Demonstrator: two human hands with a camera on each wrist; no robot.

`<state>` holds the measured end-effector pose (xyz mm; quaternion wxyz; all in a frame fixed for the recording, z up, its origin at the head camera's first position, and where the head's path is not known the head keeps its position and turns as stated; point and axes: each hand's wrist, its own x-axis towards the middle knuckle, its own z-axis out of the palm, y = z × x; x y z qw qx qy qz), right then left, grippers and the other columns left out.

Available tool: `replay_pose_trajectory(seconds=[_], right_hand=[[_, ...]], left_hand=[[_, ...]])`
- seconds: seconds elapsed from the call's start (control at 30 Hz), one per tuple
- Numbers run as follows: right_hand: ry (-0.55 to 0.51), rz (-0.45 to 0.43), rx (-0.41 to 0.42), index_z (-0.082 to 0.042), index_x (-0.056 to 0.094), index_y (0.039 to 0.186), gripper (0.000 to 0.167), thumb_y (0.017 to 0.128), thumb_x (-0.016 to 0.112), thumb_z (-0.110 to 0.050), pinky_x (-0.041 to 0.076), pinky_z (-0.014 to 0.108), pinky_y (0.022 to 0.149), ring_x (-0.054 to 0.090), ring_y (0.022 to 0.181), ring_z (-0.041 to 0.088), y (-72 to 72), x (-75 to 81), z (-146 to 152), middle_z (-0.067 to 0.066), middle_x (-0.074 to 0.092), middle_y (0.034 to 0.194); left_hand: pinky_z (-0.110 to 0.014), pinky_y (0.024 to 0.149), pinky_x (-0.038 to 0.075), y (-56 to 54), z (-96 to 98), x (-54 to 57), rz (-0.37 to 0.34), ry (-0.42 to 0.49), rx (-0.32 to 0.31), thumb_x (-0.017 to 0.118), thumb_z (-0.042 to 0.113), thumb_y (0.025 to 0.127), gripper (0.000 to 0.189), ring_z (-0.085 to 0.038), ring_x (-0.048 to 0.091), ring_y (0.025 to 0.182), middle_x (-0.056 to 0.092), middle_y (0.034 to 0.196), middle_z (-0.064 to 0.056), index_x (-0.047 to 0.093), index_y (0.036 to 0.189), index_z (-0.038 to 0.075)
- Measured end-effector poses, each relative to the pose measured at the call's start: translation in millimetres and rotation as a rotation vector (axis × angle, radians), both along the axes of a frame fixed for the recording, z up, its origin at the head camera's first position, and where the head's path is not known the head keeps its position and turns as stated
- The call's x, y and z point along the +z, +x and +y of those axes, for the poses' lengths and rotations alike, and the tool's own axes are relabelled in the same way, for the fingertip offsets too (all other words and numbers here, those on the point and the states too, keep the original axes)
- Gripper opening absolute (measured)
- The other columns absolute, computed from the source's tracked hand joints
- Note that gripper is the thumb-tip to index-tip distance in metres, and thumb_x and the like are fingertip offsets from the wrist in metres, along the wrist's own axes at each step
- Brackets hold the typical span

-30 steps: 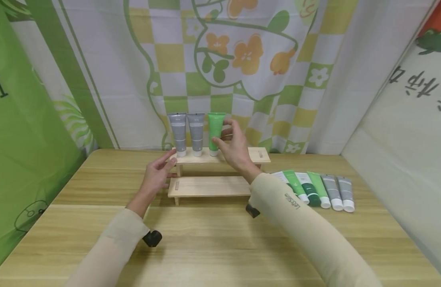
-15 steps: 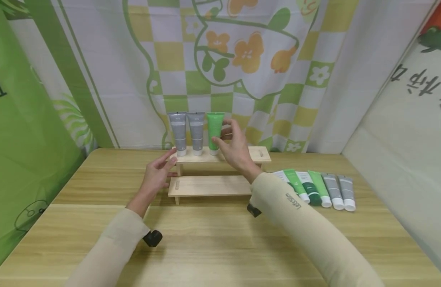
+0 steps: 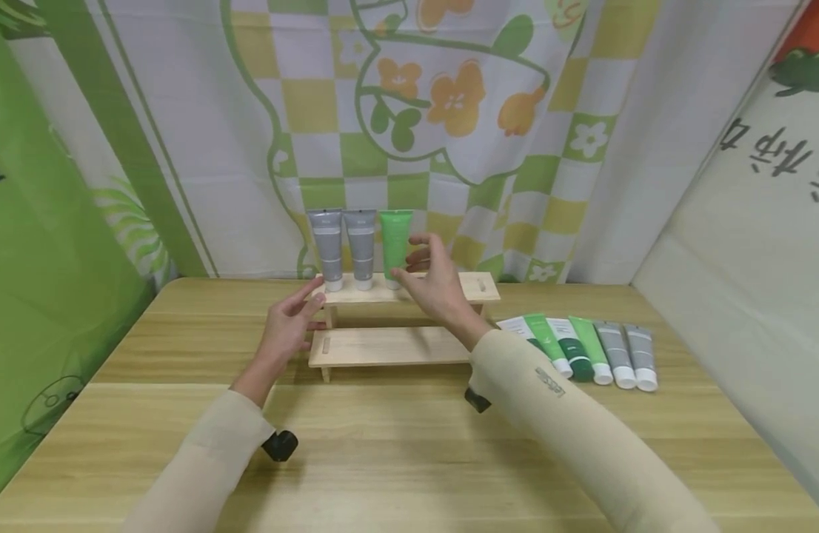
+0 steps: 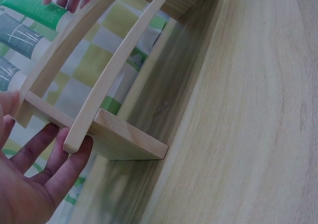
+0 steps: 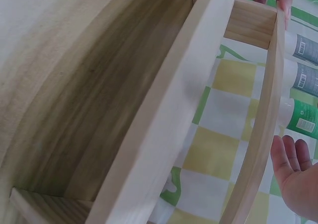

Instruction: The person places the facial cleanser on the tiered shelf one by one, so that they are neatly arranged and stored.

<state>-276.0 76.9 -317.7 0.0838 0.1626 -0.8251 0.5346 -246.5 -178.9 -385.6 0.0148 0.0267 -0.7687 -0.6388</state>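
A two-tier wooden stand (image 3: 383, 346) stands on the table. On its upper shelf, two grey tubes (image 3: 328, 248) and a light green tube (image 3: 395, 244) stand upright on white caps. My left hand (image 3: 288, 326) grips the left end of the stand; in the left wrist view its fingers (image 4: 69, 167) lie along the shelf ends. My right hand (image 3: 439, 281) is just right of the green tube, thumb near its base. In the right wrist view that hand (image 5: 300, 179) has its fingers spread beside the green tube (image 5: 303, 118), not wrapped round it.
Right of the stand, a row of tubes lies on the table (image 3: 396, 459): white-and-dark-green ones (image 3: 572, 352), light green ones (image 3: 591, 344) and grey ones (image 3: 641, 355). A patterned curtain (image 3: 449, 163) hangs close behind the stand.
My right hand has let go of the green tube, its fingers loosening and moving slightly down and right. The tube stays standing on the upper shelf. The left hand keeps its place.
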Motion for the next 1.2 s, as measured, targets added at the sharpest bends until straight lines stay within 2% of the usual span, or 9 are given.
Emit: replay_pose_trajectory(seconds=[0.2,0.4,0.57,0.73,0.87,1.03,1.2], right_hand=[[0.004,-0.011,0.019,-0.010,0.044,0.139,0.055,0.093,0.074,-0.017,0.055,0.040,0.087,0.060,0.111,0.028,2.9,-2.1,6,0.014,0.057,0.119],[-0.016,-0.002,0.017,-0.009,0.048,0.135,0.051,0.092,0.075,-0.016,0.054,0.041,0.087,0.060,0.111,0.029,5.7,0.8,15,0.017,0.058,0.121],[-0.043,-0.004,0.010,-0.009,0.051,0.132,0.048,0.092,0.075,-0.016,0.054,0.040,0.087,0.062,0.108,0.026,9.3,1.6,27,0.016,0.059,0.120],[-0.066,-0.027,0.025,-0.005,0.051,0.132,0.045,0.094,0.073,-0.013,0.055,0.039,0.085,0.061,0.110,0.028,14.6,3.6,50,0.019,0.057,0.124],[-0.059,-0.020,0.006,-0.001,0.052,0.131,0.044,0.094,0.073,-0.012,0.055,0.038,0.086,0.060,0.110,0.030,19.8,4.1,74,0.020,0.057,0.124],[-0.022,-0.033,-0.044,0.000,0.054,0.130,0.043,0.095,0.072,-0.017,0.051,0.035,0.092,0.058,0.112,0.028,29.3,-2.8,105,0.018,0.059,0.124],[-0.021,-0.055,-0.093,0.003,0.054,0.128,0.044,0.095,0.072,-0.020,0.054,0.025,0.085,0.059,0.108,0.023,39.8,-13.4,132,0.019,0.059,0.122]], left_hand=[[-0.029,0.058,0.053,1.3,-4.1,-1.2,-0.003,-0.005,-0.002,0.059,0.050,0.099,0.052,-0.032,0.066,0.103,0.051,0.147,-0.012,0.048,0.149,0.037],[-0.028,0.056,0.052,-1.0,-5.9,-1.2,0.024,-0.016,-0.021,0.057,0.052,0.099,0.053,-0.036,0.065,0.105,0.051,0.148,-0.012,0.047,0.150,0.037],[-0.026,0.053,0.050,-1.8,-3.5,-0.2,0.017,-0.011,-0.023,0.058,0.050,0.100,0.053,-0.034,0.068,0.102,0.052,0.147,-0.012,0.047,0.150,0.036],[-0.024,0.051,0.049,-1.4,-1.2,0.9,0.008,0.001,-0.015,0.059,0.048,0.100,0.052,-0.028,0.069,0.098,0.053,0.146,-0.012,0.048,0.149,0.036],[-0.025,0.051,0.049,-1.0,-1.5,1.5,0.018,-0.003,-0.017,0.058,0.048,0.100,0.052,-0.024,0.070,0.095,0.051,0.147,-0.013,0.048,0.150,0.034],[-0.025,0.051,0.049,-0.9,-2.6,0.5,0.027,-0.016,-0.024,0.057,0.049,0.101,0.053,-0.029,0.070,0.099,0.052,0.147,-0.015,0.047,0.150,0.033],[-0.026,0.052,0.050,-1.1,-2.0,-0.9,0.020,-0.014,-0.017,0.057,0.050,0.100,0.053,-0.033,0.068,0.102,0.054,0.145,-0.013,0.048,0.149,0.035]])
